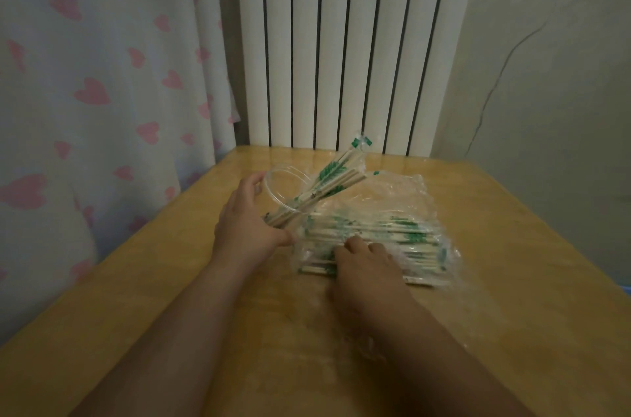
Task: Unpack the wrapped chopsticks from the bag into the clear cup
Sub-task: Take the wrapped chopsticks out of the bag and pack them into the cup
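Chopsticks (336, 177) in clear cup (286, 209), beside bag (392, 199)

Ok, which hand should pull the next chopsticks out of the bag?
Right. The right hand lies on the wrapped chopsticks in the bag, though its fingertips are hidden. The left hand is occupied, gripping the tilted clear cup.

White curtain (85, 75) with pink hearts, white radiator (341, 41), tan wooden table (512, 280), green-printed chopstick wrappers (392, 232)
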A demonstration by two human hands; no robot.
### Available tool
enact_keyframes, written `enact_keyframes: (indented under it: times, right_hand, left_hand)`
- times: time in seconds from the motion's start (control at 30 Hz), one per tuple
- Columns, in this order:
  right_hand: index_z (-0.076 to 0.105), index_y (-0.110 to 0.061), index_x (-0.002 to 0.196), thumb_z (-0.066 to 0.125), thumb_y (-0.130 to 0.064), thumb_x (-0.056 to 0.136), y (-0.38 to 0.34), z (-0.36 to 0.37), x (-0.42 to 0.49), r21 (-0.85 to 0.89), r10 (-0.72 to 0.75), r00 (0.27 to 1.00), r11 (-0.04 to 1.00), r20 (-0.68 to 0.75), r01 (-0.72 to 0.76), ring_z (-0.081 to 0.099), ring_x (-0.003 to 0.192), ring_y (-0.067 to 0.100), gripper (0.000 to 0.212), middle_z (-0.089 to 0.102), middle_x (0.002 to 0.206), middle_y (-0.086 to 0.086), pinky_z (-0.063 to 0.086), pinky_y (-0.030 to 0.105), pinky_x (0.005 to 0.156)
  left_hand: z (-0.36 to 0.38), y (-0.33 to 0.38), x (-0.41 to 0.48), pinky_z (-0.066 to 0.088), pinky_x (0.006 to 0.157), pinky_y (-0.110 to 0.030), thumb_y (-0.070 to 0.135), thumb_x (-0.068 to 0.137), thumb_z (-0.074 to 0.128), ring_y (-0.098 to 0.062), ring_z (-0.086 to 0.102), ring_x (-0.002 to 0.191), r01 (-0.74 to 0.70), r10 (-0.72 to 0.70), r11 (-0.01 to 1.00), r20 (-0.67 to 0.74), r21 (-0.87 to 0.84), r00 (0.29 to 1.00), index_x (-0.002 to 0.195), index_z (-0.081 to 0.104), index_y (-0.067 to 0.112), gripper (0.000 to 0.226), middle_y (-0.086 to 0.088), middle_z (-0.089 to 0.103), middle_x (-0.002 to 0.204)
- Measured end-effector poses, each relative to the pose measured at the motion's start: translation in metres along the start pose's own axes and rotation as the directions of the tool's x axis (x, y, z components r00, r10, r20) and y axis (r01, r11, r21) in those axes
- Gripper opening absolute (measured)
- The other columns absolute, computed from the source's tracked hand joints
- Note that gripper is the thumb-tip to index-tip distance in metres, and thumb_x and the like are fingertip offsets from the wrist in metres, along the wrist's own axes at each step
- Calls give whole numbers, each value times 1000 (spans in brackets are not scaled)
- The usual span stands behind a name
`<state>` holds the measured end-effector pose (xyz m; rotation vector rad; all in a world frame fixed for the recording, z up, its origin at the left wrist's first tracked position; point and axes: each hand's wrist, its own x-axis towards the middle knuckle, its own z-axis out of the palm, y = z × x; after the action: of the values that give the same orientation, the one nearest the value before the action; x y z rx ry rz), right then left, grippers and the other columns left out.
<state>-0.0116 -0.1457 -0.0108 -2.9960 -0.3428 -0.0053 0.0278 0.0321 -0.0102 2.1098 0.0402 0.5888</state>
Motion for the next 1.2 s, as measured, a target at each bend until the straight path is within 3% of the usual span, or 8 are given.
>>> enact_keyframes:
  times: [0.2, 0.57, 0.7, 0.87, 1.0, 1.1, 1.2]
  right_hand:
    - [58, -22, 120, 51, -14, 93, 0, -8, 5, -60, -38, 999, 998, -31, 36, 47, 113, 30, 29, 56, 122, 6, 38, 42, 95]
    - [63, -23, 116, 53, -18, 92, 2, -3, 8, -49, -76, 997, 996, -33, 74, 50, 108, 29, 27, 57, 118, 5, 42, 40, 91]
    - [63, -25, 117, 55, -15, 88, 1, -8, 9, -34, -58, 998, 998, 33, 59, 57, 103, 26, 32, 63, 114, 4, 46, 38, 88]
    - [65, -20, 103, 64, -16, 83, 1, -12, 6, -78, -49, 993, 995, 109, 58, 55, 86, 23, 20, 61, 99, 4, 49, 35, 78]
    - [49, -24, 90, 61, -13, 84, 0, -20, 1, -76, -78, 992, 993, 101, 86, 49, 78, 21, 17, 48, 83, -2, 45, 33, 70]
    - [60, -20, 101, 63, -16, 84, -1, -23, -3, -130, -93, 991, 986, 96, 105, 50, 77, 21, 17, 51, 84, -1, 44, 32, 68]
    - [65, -20, 94, 62, -19, 83, -2, -25, -6, -143, -96, 995, 985, 13, 97, 51, 70, 21, 12, 51, 77, -2, 42, 30, 62]
  left_hand:
    - [0, -1, 0, 40, 106, -44, 22, 46, 96, -21, 39, 134, 0, 0, 1000, -1, 6, 1000, 139, 33, 38, 113, 5, 46, 144]
    - [0, -1, 0, 41, 105, -45, 24, 45, 96, -20, 40, 133, -8, 8, 1000, -2, 1, 1000, 139, 33, 37, 114, 4, 47, 143]
    - [0, -1, 0, 41, 105, -44, 22, 47, 95, -19, 40, 133, -11, 11, 1000, 6, -6, 1000, 139, 33, 38, 112, 5, 46, 143]
    - [0, -1, 1, 41, 105, -44, 22, 45, 96, -19, 40, 134, -3, 3, 1000, -4, -7, 1000, 139, 34, 38, 114, 5, 46, 143]
    - [1, 0, 1, 41, 105, -44, 21, 45, 96, -19, 40, 134, 0, 0, 1000, -3, -2, 1000, 139, 34, 38, 114, 4, 46, 143]
    - [1, -1, 1, 41, 106, -46, 22, 44, 96, -20, 40, 134, 6, -6, 1000, -3, 2, 1000, 138, 33, 39, 115, 5, 47, 143]
    - [0, -1, 1, 40, 105, -44, 21, 43, 96, -20, 40, 133, 6, -6, 1000, -6, -2, 1000, 138, 34, 40, 115, 4, 47, 143]
